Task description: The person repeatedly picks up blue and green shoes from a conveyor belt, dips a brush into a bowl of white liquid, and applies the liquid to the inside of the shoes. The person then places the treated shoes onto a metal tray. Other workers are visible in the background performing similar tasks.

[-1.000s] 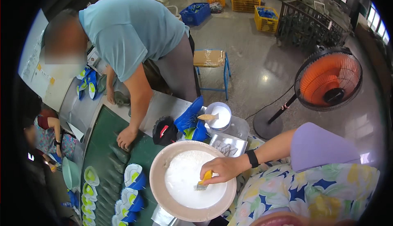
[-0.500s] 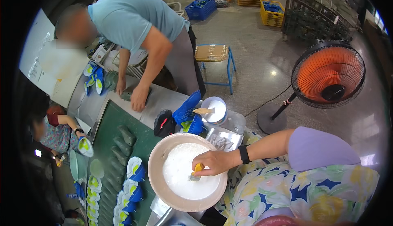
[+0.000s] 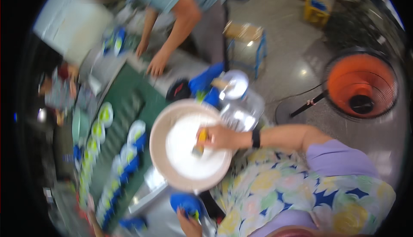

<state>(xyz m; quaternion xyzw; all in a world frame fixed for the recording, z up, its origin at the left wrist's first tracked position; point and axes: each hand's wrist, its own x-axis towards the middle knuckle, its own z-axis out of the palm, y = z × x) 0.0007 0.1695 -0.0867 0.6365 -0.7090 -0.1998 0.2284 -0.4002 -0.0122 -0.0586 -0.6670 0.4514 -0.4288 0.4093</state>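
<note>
Brush (image 3: 200,145) is pinched in right hand (image 3: 220,137) over white liquid (image 3: 193,167), left hand (image 3: 190,226) gripping blue upper (image 3: 186,202).

Pale pink basin (image 3: 158,142), round and wide-rimmed, serving as landmark, with white liquid (image 3: 189,170) spread across its inside; brush (image 3: 202,137), yellow-handled with a pale, flat head, held tilted within the basin's rim, head lowermost, its contact with the liquid blurred; shoe upper (image 3: 185,201), blue with a yellow-green patch, held just beside the basin on the wearer's side
</note>
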